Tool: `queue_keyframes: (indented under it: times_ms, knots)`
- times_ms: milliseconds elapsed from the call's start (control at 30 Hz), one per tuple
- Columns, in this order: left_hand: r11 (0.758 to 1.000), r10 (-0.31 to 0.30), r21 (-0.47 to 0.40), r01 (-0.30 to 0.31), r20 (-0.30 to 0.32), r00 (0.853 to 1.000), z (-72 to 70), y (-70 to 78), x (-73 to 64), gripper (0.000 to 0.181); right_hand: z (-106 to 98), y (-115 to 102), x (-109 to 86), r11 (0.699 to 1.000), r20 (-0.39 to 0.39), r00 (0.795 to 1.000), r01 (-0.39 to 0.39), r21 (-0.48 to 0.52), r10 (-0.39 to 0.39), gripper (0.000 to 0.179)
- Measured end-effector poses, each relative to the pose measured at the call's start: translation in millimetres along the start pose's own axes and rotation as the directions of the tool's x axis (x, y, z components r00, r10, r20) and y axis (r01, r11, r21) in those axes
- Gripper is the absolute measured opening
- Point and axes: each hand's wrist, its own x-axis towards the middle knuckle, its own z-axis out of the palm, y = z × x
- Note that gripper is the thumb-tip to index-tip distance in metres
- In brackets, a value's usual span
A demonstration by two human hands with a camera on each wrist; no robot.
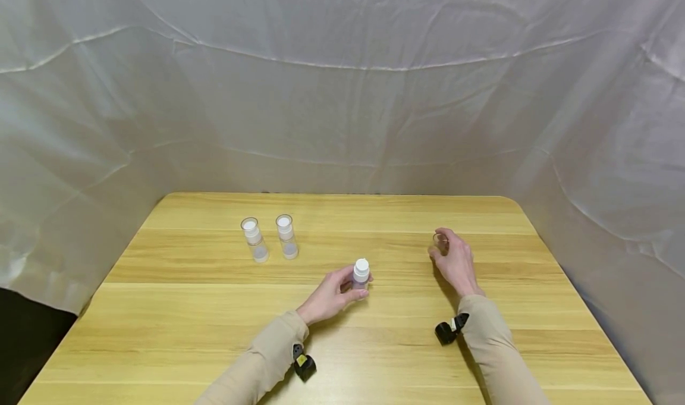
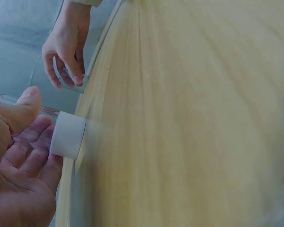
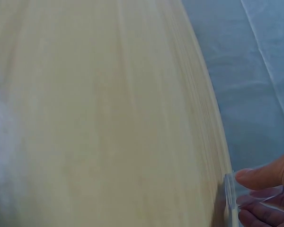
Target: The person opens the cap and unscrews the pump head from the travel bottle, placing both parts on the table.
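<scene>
Near the middle of the table my left hand [image 1: 337, 292] grips a small clear pump bottle [image 1: 361, 272] with a white top, held upright. In the left wrist view the thumb and fingers wrap its clear body, and its white base [image 2: 67, 135] points at the tabletop. Off to the right, my right hand [image 1: 456, 261] holds a clear cap [image 1: 440, 242] between thumb and fingers. The right wrist view shows the cap's clear rim [image 3: 230, 193] close to the wood, with the thumb along its side.
Two similar bottles stand at the back left, a left one [image 1: 254, 239] and a right one [image 1: 287, 236], each with a clear cap over its white top. The wooden table [image 1: 187, 310] meets a pale hanging cloth [image 1: 342, 107] at the back and sides.
</scene>
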Motion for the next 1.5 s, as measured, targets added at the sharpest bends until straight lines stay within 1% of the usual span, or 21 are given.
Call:
queue_keyframes:
  times_ms: [167,267,367,433,533,600,667,733,833,900,967,1000,1033,1100,1167,1233,1333,1367,1433,1500]
  knots:
    - [1.000,0.002,0.002,-0.002,-0.003,1.000,0.1,0.0,0.1,0.043,-2,-2,-2.2,1.000,0.022,1.000,-0.017,0.002,0.017,0.059]
    - [1.000,-0.001,0.003,0.001,-0.005,1.000,0.3,0.2,0.3,0.043,-2,-4,-4.2,1.000,0.021,1.000,-0.021,0.006,0.021,0.066]
    - [1.000,-0.010,-0.001,0.010,-0.006,1.000,0.6,0.9,0.5,0.043,-1,-8,-7.0,1.000,-0.001,1.000,0.012,0.014,-0.012,0.069]
    - [1.000,-0.014,-0.006,0.014,-0.006,1.000,0.6,1.8,0.4,0.043,1,-12,-9.5,0.999,-0.025,0.999,0.048,0.020,-0.047,0.071]
    - [1.000,-0.015,-0.012,0.015,-0.004,1.000,0.5,3.1,0.1,0.042,4,-19,-14.8,0.994,-0.092,0.991,0.100,0.033,-0.097,0.071]
    - [1.000,-0.016,-0.016,0.015,-0.002,1.000,0.4,3.5,-0.2,0.041,6,-26,-19.4,0.990,-0.145,0.982,0.132,0.056,-0.123,0.069]
    - [1.000,-0.015,-0.016,0.015,-0.001,1.000,0.2,3.8,-0.1,0.041,9,-34,-24.6,0.982,-0.203,0.967,0.172,0.083,-0.152,0.065]
    - [1.000,-0.014,-0.016,0.014,-0.001,1.000,0.1,3.4,0.0,0.042,11,-43,-30.1,0.967,-0.250,0.950,0.223,0.123,-0.187,0.059]
    - [1.000,-0.007,-0.014,0.007,-0.001,1.000,-0.1,2.5,0.4,0.042,16,-58,-39.5,0.937,-0.277,0.929,0.301,0.180,-0.245,0.051]
    - [1.000,-0.003,-0.010,0.003,-0.001,1.000,-0.3,1.6,0.1,0.042,19,-68,-46.6,0.911,-0.260,0.922,0.347,0.222,-0.288,0.046]
    - [1.000,-0.002,-0.008,0.002,-0.002,1.000,-0.4,1.1,-0.4,0.042,22,-78,-53.8,0.882,-0.217,0.916,0.387,0.267,-0.336,0.043]
    - [1.000,-0.002,-0.005,0.002,-0.004,1.000,-0.4,0.9,-0.7,0.042,23,-82,-57.1,0.866,-0.192,0.911,0.409,0.288,-0.366,0.042]
    - [1.000,-0.003,-0.002,0.003,-0.006,1.000,-0.5,1.0,-0.7,0.042,24,-86,-60.2,0.848,-0.168,0.902,0.432,0.306,-0.399,0.041]
    - [1.000,-0.001,0.005,0.001,-0.010,1.000,-0.7,1.7,-0.7,0.042,27,-93,-65.5,0.809,-0.125,0.876,0.478,0.342,-0.465,0.042]
    - [1.000,0.005,0.013,-0.005,-0.010,1.000,-0.8,2.2,-0.6,0.042,30,-98,-69.1,0.774,-0.091,0.848,0.516,0.367,-0.523,0.045]
    - [1.000,0.014,0.018,-0.014,-0.008,1.000,-1.0,2.8,-0.4,0.042,34,-102,-71.1,0.743,-0.072,0.819,0.550,0.381,-0.569,0.050]
    - [0.999,0.026,0.029,-0.026,-0.003,1.000,-1.1,2.8,-0.5,0.041,39,-105,-71.3,0.720,-0.077,0.791,0.588,0.369,-0.607,0.054]
    - [0.999,0.024,0.032,-0.023,-0.003,1.000,-1.1,3.0,-0.5,0.042,41,-106,-71.1,0.716,-0.085,0.786,0.598,0.360,-0.613,0.055]
    - [0.999,0.018,0.038,-0.017,-0.007,1.000,-1.1,3.0,-0.6,0.041,43,-108,-70.5,0.718,-0.100,0.782,0.608,0.340,-0.615,0.054]
    - [0.999,0.009,0.043,-0.008,-0.012,1.000,-1.2,3.4,-0.7,0.040,44,-111,-70.3,0.727,-0.115,0.785,0.609,0.318,-0.608,0.052]
